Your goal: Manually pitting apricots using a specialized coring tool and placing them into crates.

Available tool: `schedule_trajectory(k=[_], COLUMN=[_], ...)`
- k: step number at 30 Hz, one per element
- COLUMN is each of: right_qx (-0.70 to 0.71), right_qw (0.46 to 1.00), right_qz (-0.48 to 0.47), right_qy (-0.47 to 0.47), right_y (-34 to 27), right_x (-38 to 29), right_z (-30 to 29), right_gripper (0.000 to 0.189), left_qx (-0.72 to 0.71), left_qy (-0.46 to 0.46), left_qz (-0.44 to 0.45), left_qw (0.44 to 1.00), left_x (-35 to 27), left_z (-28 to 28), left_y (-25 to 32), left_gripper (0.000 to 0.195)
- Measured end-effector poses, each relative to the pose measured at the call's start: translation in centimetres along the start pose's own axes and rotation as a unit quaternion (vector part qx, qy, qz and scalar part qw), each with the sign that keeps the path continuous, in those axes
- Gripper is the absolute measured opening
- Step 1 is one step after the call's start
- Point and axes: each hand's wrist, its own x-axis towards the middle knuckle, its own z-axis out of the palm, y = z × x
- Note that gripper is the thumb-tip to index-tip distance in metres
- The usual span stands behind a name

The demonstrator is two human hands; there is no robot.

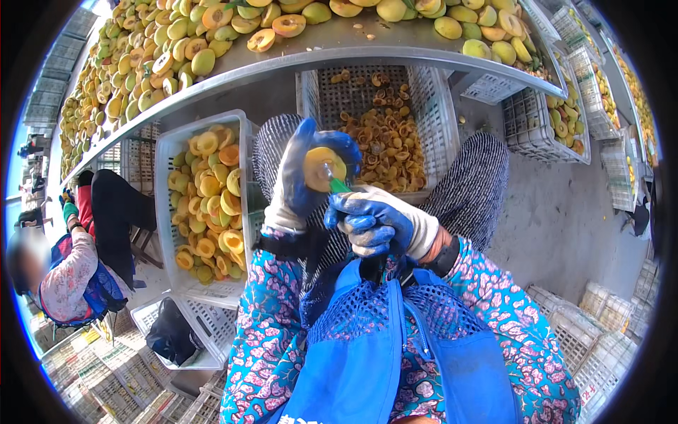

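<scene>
My left hand (312, 175), in a white and blue coated glove, cups a yellow peach half (324, 168) with its cut face up. My right hand (376, 220), gloved alike, grips a green-handled tool (339, 185) whose metal end meets the middle of the fruit; the tip's shape is hidden. Below and beyond my hands, between my knees, a plastic crate (439, 132) holds pit pieces and brown scraps (389, 148). To the left, a white crate (242, 175) is filled with hollowed peach halves (209, 185).
A metal table (328, 57) runs across the top, heaped with halved peaches (185, 32). A co-worker (74, 270) sits at the far left. More fruit-filled crates (535, 127) stand at the right. A crate with a black bag (172, 331) sits at the lower left.
</scene>
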Motion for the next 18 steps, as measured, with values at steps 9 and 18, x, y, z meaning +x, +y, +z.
schedule_trajectory(k=[9, 18], right_qx=[-0.008, 0.323], right_qw=[0.999, 0.899], right_qz=[0.052, -0.029], right_qy=[-0.002, -0.295], right_y=[-0.7, 1.2], right_x=[-1.3, 1.1], right_z=[-1.3, -3.9], right_gripper=[0.031, 0.044], left_qx=[0.153, 0.206], left_qy=[-0.063, 0.011], left_qz=[-0.064, 0.054], left_qw=[0.984, 0.977], left_x=[-0.4, 2.3], left_z=[1.0, 2.0], left_y=[2.6, 1.0], left_gripper=[0.046, 0.044])
